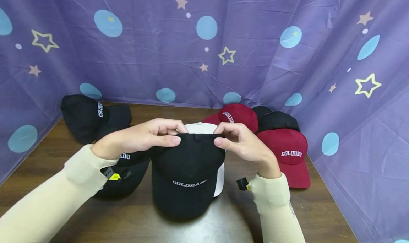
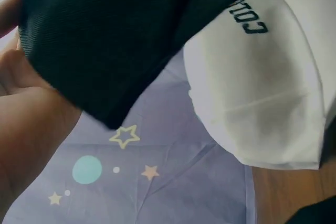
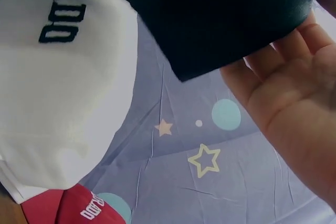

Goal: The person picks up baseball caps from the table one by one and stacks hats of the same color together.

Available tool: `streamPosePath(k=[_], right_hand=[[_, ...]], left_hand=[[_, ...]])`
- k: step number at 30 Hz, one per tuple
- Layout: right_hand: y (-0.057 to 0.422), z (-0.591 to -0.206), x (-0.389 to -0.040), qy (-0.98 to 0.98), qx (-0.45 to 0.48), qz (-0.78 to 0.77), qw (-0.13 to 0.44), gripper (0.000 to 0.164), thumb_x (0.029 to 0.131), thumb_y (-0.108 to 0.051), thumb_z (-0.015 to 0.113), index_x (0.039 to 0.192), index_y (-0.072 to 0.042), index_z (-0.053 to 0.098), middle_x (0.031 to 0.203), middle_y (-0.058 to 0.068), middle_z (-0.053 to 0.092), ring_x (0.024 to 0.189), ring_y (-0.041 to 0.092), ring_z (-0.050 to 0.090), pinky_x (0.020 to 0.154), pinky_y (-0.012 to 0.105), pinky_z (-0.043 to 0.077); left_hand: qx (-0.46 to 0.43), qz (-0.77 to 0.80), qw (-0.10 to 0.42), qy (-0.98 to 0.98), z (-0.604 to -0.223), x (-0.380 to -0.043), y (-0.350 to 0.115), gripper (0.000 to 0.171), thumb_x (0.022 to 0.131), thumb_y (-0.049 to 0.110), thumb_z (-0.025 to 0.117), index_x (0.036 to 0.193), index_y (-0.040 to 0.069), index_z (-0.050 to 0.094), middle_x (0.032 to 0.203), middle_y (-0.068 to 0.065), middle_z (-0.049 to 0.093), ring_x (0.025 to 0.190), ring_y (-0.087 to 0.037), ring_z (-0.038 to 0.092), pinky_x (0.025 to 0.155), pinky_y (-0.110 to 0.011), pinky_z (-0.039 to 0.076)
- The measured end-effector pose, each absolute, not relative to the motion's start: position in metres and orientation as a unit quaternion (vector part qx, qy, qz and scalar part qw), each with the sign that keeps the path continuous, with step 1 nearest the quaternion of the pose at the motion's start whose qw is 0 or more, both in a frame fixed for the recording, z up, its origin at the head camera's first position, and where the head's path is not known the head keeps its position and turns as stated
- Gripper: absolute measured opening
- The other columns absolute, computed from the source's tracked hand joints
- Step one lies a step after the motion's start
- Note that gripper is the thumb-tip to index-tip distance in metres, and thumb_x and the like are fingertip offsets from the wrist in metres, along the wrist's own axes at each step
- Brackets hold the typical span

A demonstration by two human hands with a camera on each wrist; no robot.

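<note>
Both hands hold up a black cap (image 1: 187,163) with white COLORADO lettering, its brim pointing down toward the front. My left hand (image 1: 145,136) pinches the upper left edge between thumb and fingers. At the upper right edge, my right hand (image 1: 244,143) has the same kind of pinch. Behind the black cap stands a white cap (image 1: 201,128), mostly hidden in the head view. The wrist views show the white cap (image 2: 257,87) with dark lettering, beside the black cloth (image 3: 210,19) in the hands.
Another black cap (image 1: 127,175) lies under my left forearm, and one more black cap (image 1: 83,118) sits at the back left. At the right are two red caps, one in front (image 1: 284,147) and one behind (image 1: 239,115), with black caps (image 1: 278,120) near them. A patterned purple curtain (image 1: 249,76) encloses the wooden table (image 1: 127,221).
</note>
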State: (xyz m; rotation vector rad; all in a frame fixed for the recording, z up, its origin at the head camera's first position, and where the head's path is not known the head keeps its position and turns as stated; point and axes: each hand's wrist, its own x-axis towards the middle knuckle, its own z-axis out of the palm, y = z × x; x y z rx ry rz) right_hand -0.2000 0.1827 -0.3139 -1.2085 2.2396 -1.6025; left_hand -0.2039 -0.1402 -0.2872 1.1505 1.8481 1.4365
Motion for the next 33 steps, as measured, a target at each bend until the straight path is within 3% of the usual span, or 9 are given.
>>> streamPosePath(k=[10, 18, 26, 33], right_hand=[[0.179, -0.314, -0.201, 0.731, -0.414, -0.540, 0.061, 0.005, 0.101, -0.006, 0.067, 0.098, -0.009, 0.066, 0.082, 0.006, 0.056, 0.074, 0.020, 0.055, 0.072, 0.031, 0.048], [0.173, -0.315, -0.200, 0.711, -0.393, -0.579, 0.069, 0.008, 0.107, -0.009, 0.058, 0.102, -0.004, 0.061, 0.086, 0.007, 0.061, 0.081, 0.022, 0.062, 0.078, 0.032, 0.052], [0.154, -0.320, -0.196, 0.696, -0.382, -0.599, 0.105, 0.011, 0.109, -0.013, 0.054, 0.106, -0.002, 0.057, 0.091, 0.009, 0.064, 0.085, 0.024, 0.066, 0.080, 0.033, 0.054], [0.123, -0.321, -0.191, 0.708, -0.344, -0.608, 0.104, 0.009, 0.109, -0.013, 0.055, 0.108, -0.005, 0.058, 0.091, 0.011, 0.065, 0.084, 0.025, 0.066, 0.080, 0.033, 0.053]], left_hand=[[0.391, 0.484, 0.250, 0.742, -0.305, -0.203, -0.155, 0.024, 0.108, 0.020, 0.063, 0.130, 0.010, 0.061, 0.110, -0.010, 0.067, 0.103, -0.026, 0.064, 0.090, -0.031, 0.055], [0.399, 0.510, 0.282, 0.708, -0.314, -0.202, -0.171, 0.021, 0.104, 0.008, 0.066, 0.125, 0.009, 0.062, 0.117, -0.016, 0.073, 0.108, -0.029, 0.068, 0.090, -0.034, 0.056], [0.399, 0.527, 0.268, 0.701, -0.310, -0.197, -0.195, 0.024, 0.105, 0.000, 0.060, 0.128, 0.006, 0.059, 0.118, -0.019, 0.072, 0.106, -0.031, 0.071, 0.094, -0.036, 0.057], [0.389, 0.576, 0.293, 0.657, -0.301, -0.196, -0.223, 0.027, 0.107, -0.008, 0.048, 0.134, -0.003, 0.052, 0.121, -0.022, 0.069, 0.110, -0.029, 0.071, 0.095, -0.042, 0.059]])
